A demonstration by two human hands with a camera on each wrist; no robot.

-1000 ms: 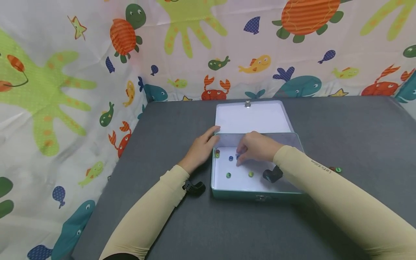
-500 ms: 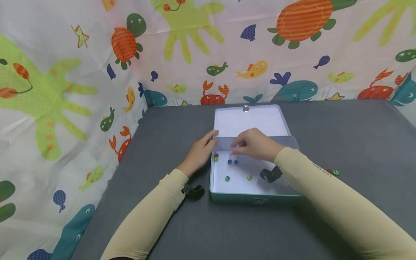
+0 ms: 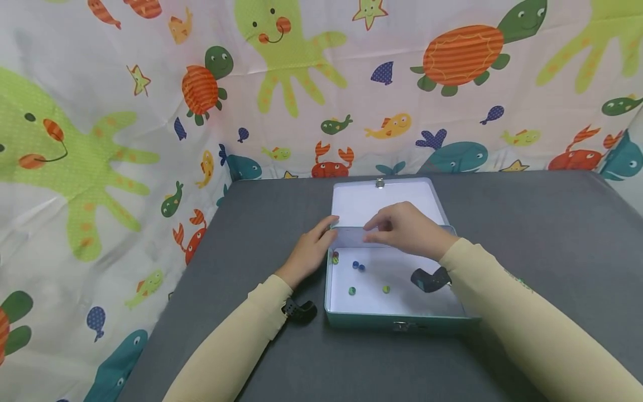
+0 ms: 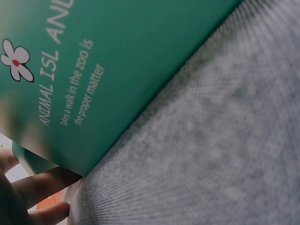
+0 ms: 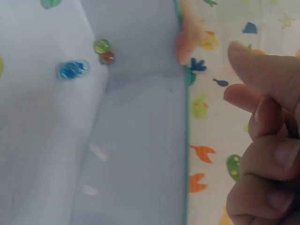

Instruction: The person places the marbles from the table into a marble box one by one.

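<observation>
A shallow green tin box (image 3: pixel 361 320) with a white inside stands on the table, its lid (image 3: pixel 387 202) folded back flat. My left hand (image 3: pixel 310 249) holds the box's back left corner, fingers around the edge, as the left wrist view shows. Over the box's back wall hovers my right hand (image 3: pixel 406 230), thumb and index finger apart with nothing between them, other fingers curled. Two blue marbles (image 5: pixel 72 69) lie side by side on the box floor. Nearer the front are a green marble (image 3: pixel 352 291) and a yellow-green one (image 3: pixel 386 289). A yellow-and-red pair (image 3: pixel 335 257) rests against the left wall.
The grey table (image 3: pixel 281 357) meets a curtain (image 3: pixel 296 50) with sea animals at the back and left. Both wrists carry black camera mounts (image 3: pixel 300 311). To the right of the box, a green marble (image 3: pixel 521 281) shows behind the right sleeve.
My right hand has risen from the blue marble it was touching and moved off to the right. That marble now lies beside the other blue one. My left hand keeps its place; the head view has tilted up.
</observation>
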